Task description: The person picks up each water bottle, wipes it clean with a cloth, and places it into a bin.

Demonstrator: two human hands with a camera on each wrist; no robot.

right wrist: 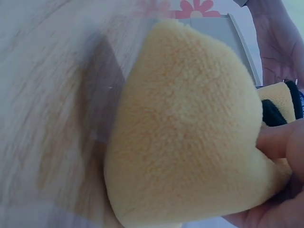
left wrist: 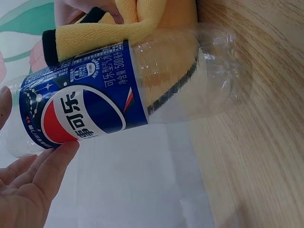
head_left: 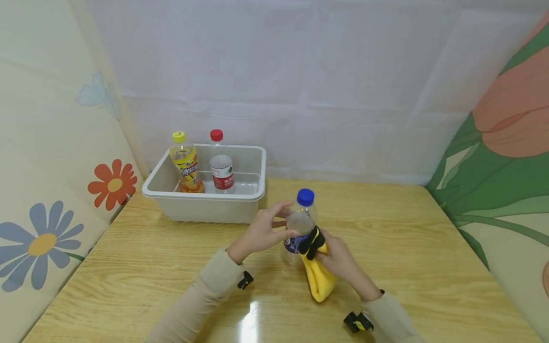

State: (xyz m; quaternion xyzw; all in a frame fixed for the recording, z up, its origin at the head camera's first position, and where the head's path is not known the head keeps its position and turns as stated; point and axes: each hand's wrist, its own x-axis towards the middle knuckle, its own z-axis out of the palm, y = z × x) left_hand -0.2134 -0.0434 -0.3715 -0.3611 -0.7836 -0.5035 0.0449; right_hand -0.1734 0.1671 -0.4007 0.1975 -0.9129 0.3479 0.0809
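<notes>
A clear empty bottle (head_left: 299,227) with a blue cap (head_left: 305,196) and a blue Pepsi label (left wrist: 83,110) stands on the wooden table (head_left: 429,267). My left hand (head_left: 267,230) grips its upper body with curled fingers; the fingertips (left wrist: 57,156) touch the label. My right hand (head_left: 339,259) holds a folded yellow cloth (head_left: 318,274) with a black edge (head_left: 311,242) and presses it against the bottle's right side. The cloth (right wrist: 190,137) fills the right wrist view, with my fingers (right wrist: 280,142) curled round it.
A white plastic bin (head_left: 206,202) stands at the back left of the table. It holds a yellow-capped bottle (head_left: 185,164) and a red-capped bottle (head_left: 221,164). Flowered panels wall in the left and right sides; a white sheet hangs behind.
</notes>
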